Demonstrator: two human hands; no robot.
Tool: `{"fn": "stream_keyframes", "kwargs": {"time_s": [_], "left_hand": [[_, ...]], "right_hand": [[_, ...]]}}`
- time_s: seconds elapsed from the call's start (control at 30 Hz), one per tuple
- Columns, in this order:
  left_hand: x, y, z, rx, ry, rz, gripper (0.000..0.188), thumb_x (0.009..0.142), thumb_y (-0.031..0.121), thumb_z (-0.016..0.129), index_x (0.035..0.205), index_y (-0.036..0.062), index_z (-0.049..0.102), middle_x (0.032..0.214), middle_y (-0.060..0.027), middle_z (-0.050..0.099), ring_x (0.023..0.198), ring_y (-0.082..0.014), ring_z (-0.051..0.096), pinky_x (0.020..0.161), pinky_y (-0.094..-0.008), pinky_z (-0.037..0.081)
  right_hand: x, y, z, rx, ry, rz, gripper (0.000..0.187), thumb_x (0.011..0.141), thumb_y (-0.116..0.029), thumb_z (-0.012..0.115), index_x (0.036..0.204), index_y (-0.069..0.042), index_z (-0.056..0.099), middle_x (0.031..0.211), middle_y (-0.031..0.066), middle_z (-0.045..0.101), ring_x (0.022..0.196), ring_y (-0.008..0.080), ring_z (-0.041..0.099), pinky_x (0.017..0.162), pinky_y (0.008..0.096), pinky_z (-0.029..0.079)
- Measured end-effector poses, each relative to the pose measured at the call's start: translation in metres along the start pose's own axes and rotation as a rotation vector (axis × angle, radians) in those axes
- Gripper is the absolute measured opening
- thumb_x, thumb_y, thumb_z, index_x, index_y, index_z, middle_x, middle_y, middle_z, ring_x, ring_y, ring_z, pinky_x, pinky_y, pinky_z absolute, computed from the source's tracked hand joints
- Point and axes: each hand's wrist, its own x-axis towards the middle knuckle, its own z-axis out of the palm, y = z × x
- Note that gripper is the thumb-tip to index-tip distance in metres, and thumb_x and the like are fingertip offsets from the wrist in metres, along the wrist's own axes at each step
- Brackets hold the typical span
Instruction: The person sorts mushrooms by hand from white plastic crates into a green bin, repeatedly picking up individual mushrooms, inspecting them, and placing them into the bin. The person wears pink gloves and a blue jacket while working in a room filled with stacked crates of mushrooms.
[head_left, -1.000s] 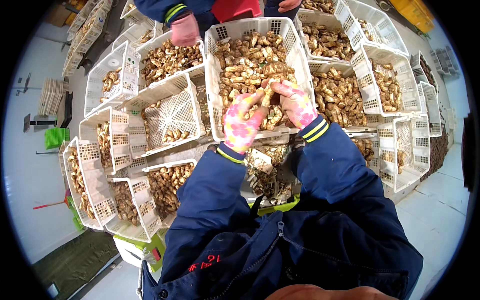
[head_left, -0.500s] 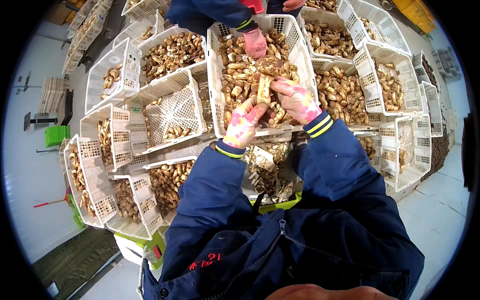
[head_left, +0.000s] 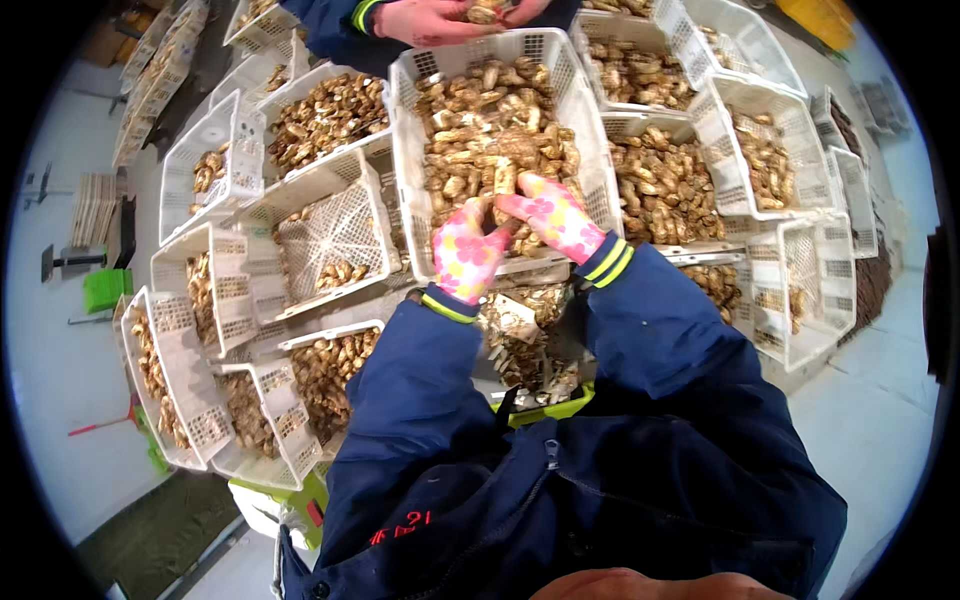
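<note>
Both my hands are over the near end of a large white crate point(head_left: 403, 150) heaped with brown-and-cream mushrooms. A pale, thick-stemmed mushroom point(head_left: 504, 178) stands upright between my fingertips. My left hand point(head_left: 467, 255), in a pink and yellow flowered glove, closes on its lower part from the left. From the right, my right hand point(head_left: 555, 220), gloved alike, pinches it with thumb and fingers. The mushroom's lower end is hidden by my fingers.
Across the crate, a co-worker's hands point(head_left: 425, 22) hold another mushroom point(head_left: 485, 11). White slatted crates of mushrooms point(head_left: 665, 185) flank both sides. A sparsely filled crate point(head_left: 335, 235) stands at left. Below my hands, a green-edged container point(head_left: 550, 408) holds pale and dark scraps.
My hands have drawn slightly nearer with the mushroom, which points more upright. The co-worker's hand has left the crate and now holds a mushroom above its far rim. The view has shifted a little.
</note>
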Motion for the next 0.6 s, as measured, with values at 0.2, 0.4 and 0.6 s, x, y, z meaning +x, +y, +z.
{"fn": "stream_keyframes", "kwargs": {"time_s": [0.2,0.4,0.6], "left_hand": [[0.003,-0.010,-0.001,-0.555,-0.168,-0.230,0.022,0.084,0.001,0.058,0.105,-0.0046,0.060,0.080,-0.0070,0.064,0.069,-0.0109,0.061,0.063,-0.0220,0.049],[0.016,-0.011,-0.009,-0.282,-0.110,-0.275,0.018,0.086,0.017,0.061,0.092,0.0005,0.066,0.067,-0.0033,0.061,0.059,-0.0097,0.056,0.056,-0.0232,0.044],[0.007,-0.062,0.014,-0.332,-0.123,0.091,0.030,0.084,0.024,0.061,0.105,0.0019,0.062,0.089,-0.0163,0.065,0.083,-0.0264,0.064,0.073,-0.0339,0.050]], "right_hand": [[0.007,0.022,-0.033,0.056,-0.116,-0.300,0.020,0.083,-0.022,0.059,0.084,-0.002,0.059,0.075,0.0082,0.057,0.072,0.0197,0.055,0.068,0.0320,0.044],[0.000,0.018,-0.132,0.662,0.125,0.071,0.016,0.085,-0.011,0.059,0.096,0.000,0.060,0.081,0.0047,0.060,0.083,0.0182,0.057,0.073,0.0278,0.047],[-0.010,0.172,-0.286,1.115,0.619,0.255,0.025,0.088,-0.025,0.050,0.102,-0.006,0.060,0.089,0.0174,0.063,0.080,0.0279,0.060,0.072,0.0383,0.050]]}}
